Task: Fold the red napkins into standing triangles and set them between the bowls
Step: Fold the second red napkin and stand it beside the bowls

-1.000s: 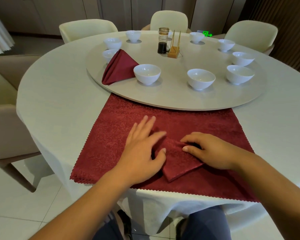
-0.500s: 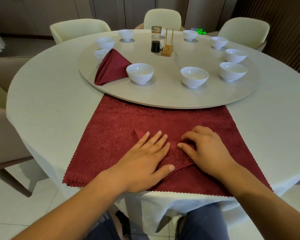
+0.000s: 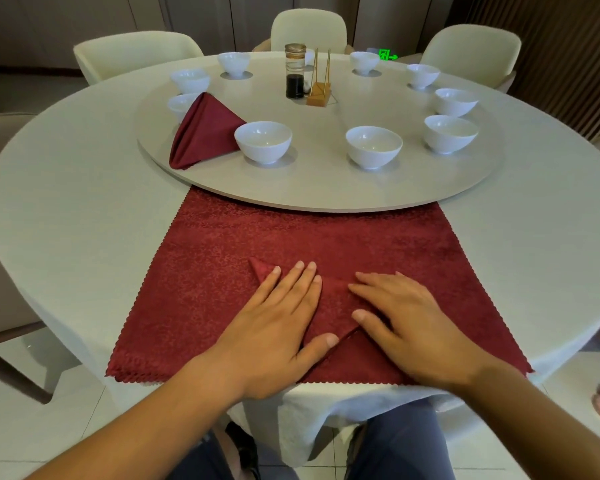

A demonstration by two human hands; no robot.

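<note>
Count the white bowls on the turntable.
9 bowls: two near, three right, two far, two left, one partly behind the napkin. Another may hide behind the bottle.

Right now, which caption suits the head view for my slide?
Left hand and right hand press a half-folded napkin flat; one finished napkin stands between white bowls on the turntable.

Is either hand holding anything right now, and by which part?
Nothing is gripped: the left hand and right hand press flat on the folded napkin, one on each side.
</note>
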